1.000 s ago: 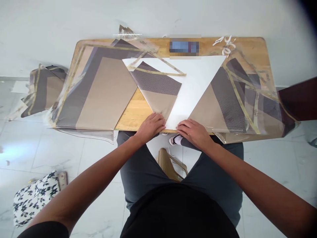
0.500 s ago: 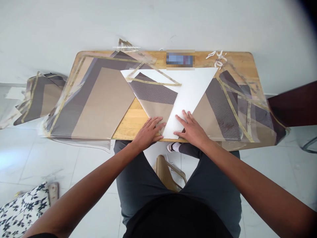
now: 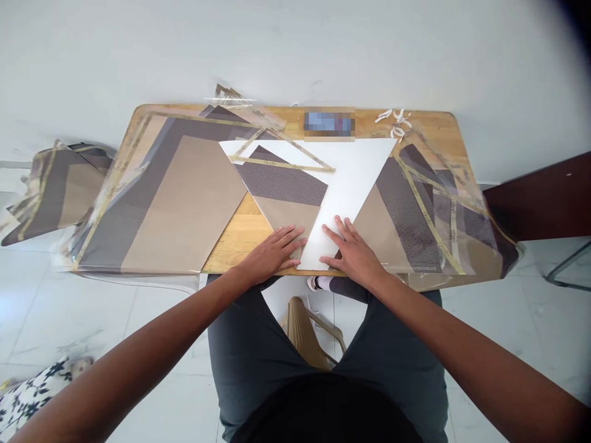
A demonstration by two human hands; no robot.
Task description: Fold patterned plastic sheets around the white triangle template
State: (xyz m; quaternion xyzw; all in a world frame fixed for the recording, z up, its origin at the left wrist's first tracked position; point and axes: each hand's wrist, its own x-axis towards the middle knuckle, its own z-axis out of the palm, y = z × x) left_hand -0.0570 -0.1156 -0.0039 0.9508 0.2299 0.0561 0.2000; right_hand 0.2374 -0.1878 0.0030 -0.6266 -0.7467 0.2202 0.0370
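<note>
On the wooden table (image 3: 235, 237) in front of me lies a white sheet (image 3: 357, 175), narrowing toward the near edge. A clear-edged wrapping sheet in dark brown and beige (image 3: 286, 187), with gold lettered bands, is folded over its left side. My left hand (image 3: 277, 247) rests flat on the lower tip of that folded part, fingers stretched out. Palm down, my right hand (image 3: 353, 249) lies with spread fingers on the white sheet's lower right side. Neither hand grasps anything.
Stacked brown-and-beige wrapping sheets (image 3: 173, 209) cover the table's left side; similar sheets (image 3: 406, 215) lie at the right. White paper scraps (image 3: 394, 123) and a blurred-out item (image 3: 329, 124) are at the back. More sheets (image 3: 76, 187) stand off the left end. A plastic stool (image 3: 305, 335) is below.
The whole view has shifted slightly, so the table appears lower and further left. My left hand's fingers have moved a little on the folded part. The right hand stays flat on the sheet.
</note>
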